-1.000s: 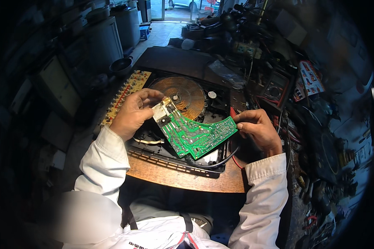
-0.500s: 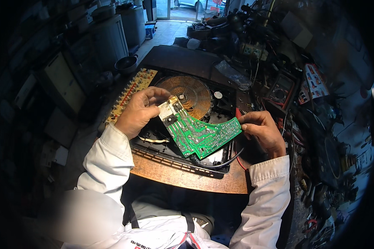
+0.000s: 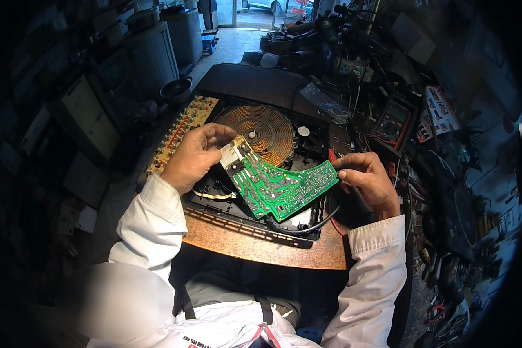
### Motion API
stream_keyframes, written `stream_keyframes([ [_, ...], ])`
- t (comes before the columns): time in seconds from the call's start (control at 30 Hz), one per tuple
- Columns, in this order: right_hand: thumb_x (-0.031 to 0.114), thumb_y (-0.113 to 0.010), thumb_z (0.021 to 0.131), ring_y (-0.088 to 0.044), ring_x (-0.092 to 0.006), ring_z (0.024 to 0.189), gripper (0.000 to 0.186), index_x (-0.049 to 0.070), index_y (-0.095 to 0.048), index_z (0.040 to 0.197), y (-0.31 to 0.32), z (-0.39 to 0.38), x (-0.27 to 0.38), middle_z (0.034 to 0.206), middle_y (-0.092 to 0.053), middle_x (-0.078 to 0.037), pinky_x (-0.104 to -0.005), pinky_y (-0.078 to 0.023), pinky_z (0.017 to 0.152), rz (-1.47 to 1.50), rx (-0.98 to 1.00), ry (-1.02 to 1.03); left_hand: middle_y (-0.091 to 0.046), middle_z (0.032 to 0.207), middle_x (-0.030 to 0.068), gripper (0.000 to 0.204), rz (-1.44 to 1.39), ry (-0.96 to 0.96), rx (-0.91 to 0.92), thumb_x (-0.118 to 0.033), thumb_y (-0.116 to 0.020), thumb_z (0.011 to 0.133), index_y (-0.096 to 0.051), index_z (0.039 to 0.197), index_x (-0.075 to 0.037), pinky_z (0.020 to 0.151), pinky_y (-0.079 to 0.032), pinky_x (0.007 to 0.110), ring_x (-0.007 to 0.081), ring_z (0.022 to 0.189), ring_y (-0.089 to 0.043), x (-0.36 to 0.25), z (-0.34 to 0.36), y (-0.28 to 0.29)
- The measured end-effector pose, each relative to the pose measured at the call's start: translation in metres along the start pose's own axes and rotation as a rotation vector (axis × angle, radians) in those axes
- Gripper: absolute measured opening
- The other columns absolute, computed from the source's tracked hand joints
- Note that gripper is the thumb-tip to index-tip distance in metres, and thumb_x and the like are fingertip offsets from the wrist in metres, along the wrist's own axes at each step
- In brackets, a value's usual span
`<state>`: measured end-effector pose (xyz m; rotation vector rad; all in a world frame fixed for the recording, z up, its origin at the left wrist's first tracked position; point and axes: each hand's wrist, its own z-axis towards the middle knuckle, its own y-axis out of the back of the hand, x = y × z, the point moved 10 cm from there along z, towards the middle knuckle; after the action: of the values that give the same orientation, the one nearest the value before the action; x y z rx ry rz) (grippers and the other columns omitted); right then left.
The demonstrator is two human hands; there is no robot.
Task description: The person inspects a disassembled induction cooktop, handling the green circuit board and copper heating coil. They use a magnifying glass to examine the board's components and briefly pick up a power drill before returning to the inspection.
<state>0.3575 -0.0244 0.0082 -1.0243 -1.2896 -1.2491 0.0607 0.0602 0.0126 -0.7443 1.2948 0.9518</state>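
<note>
A green circuit board (image 3: 284, 187), solder side up, is held tilted above the open black housing of an induction cooker (image 3: 255, 227). My left hand (image 3: 196, 155) grips its left end by the pale metal heat sink (image 3: 233, 154). At the board's narrow right end, my right hand (image 3: 366, 181) pinches the corner between thumb and fingers. Behind the board lies the round copper coil (image 3: 269, 124), partly covered by it. A small black fan (image 3: 305, 134) sits to the coil's right. A black cable (image 3: 325, 220) curves out from under the board.
A tan control board with several buttons (image 3: 182, 130) lies along the housing's left edge. On the right are a multimeter (image 3: 392, 124), red leads and piled parts. The wooden table (image 3: 261, 254) ends close to me. A dark pan (image 3: 176, 89) stands beyond, at the left.
The board's right end has risen very slightly with my right hand. My left hand keeps its hold almost unmoved.
</note>
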Motion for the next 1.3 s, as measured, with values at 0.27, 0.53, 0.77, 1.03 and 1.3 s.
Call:
stream_keyframes([
  [0.27,0.013,-0.072,0.080,-0.060,-0.0097,0.067,0.033,-0.009,-0.072,0.104,-0.002,0.000,0.003,0.080,-0.068,-0.006,-0.0232,-0.048,0.062,0.004,0.004,0.013,-0.062,0.125,0.0130,0.042,0.034,0.009,-0.011,0.010,-0.054,0.084,-0.058,0.125,0.004,0.106,-0.047,0.034,0.0219,0.118,-0.060,-0.001,0.000,0.001],
  [0.53,0.006,-0.068,0.082,-0.059,-0.0099,0.067,0.027,-0.010,-0.071,0.104,-0.001,0.002,-0.001,0.081,-0.068,-0.007,-0.0237,-0.048,0.062,-0.027,0.013,0.025,-0.065,0.118,0.0118,0.043,-0.043,-0.039,-0.005,0.007,-0.054,0.081,-0.057,0.124,0.005,0.098,-0.051,0.030,0.0164,0.107,-0.064,-0.005,0.000,0.004],
  [0.77,0.006,-0.068,0.081,-0.059,-0.0115,0.067,0.025,-0.009,-0.071,0.101,0.001,0.003,-0.009,0.082,-0.068,-0.007,-0.0251,-0.047,0.062,-0.103,-0.003,-0.024,-0.063,0.126,0.0144,0.049,-0.078,-0.021,0.032,0.006,-0.055,0.079,-0.054,0.128,0.005,0.099,-0.052,0.030,0.0177,0.109,-0.065,-0.012,-0.004,0.000],
  [1.03,0.004,-0.066,0.082,-0.057,-0.0100,0.064,0.024,-0.009,-0.071,0.101,0.003,0.007,-0.018,0.077,-0.066,-0.005,-0.0246,-0.046,0.060,-0.190,-0.019,-0.070,-0.042,0.153,0.0157,0.059,-0.011,-0.198,0.302,0.016,-0.051,0.077,-0.054,0.134,-0.001,0.115,-0.041,0.039,0.0247,0.134,-0.051,-0.027,-0.009,-0.020],
  [1.3,0.002,-0.066,0.084,-0.057,-0.0097,0.063,0.021,-0.008,-0.072,0.101,0.003,0.007,-0.017,0.075,-0.066,-0.004,-0.0243,-0.046,0.060,-0.208,-0.035,-0.084,-0.044,0.153,0.0111,0.064,-0.017,-0.276,0.381,0.021,-0.055,0.078,-0.059,0.134,-0.011,0.111,-0.050,0.037,0.0290,0.140,-0.046,-0.024,-0.010,-0.022],
])
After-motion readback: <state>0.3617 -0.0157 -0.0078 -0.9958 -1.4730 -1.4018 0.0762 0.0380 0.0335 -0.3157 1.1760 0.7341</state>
